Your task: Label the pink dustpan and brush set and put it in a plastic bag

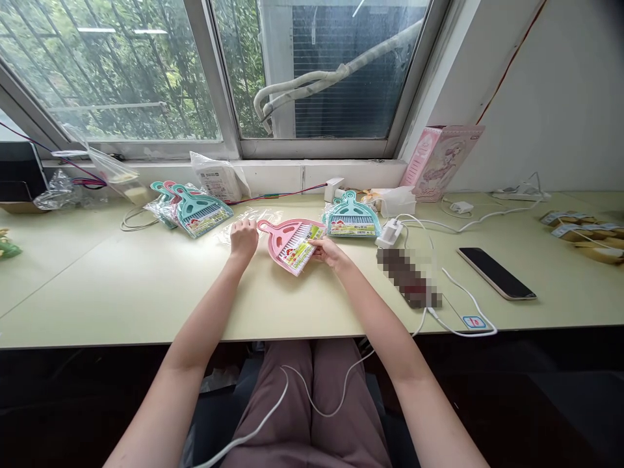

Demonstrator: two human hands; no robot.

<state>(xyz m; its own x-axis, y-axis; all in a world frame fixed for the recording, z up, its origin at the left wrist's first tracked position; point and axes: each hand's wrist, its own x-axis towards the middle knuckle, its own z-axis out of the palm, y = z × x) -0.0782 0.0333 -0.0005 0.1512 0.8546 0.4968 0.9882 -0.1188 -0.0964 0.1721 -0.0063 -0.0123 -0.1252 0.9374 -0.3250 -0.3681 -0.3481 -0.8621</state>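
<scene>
A pink dustpan and brush set [284,242] with a printed label card lies tilted just above or on the table, its handle pointing left. My right hand [330,252] grips its right side, with the thumb on the card. To the left of the handle, my left hand [244,238] is closed on a clear plastic bag [266,214], which spreads crumpled behind it. The tips of the left fingers are partly hidden. Just beyond my right hand lies a green dustpan set [351,218], with more layered beneath it.
Several wrapped dustpan sets [202,211] lie at the back left. On the right are a white charger [390,233], a blurred-out object [408,278], a phone [496,273] and loose white cables. A pink box [441,162] stands by the wall. One cable hangs over my lap.
</scene>
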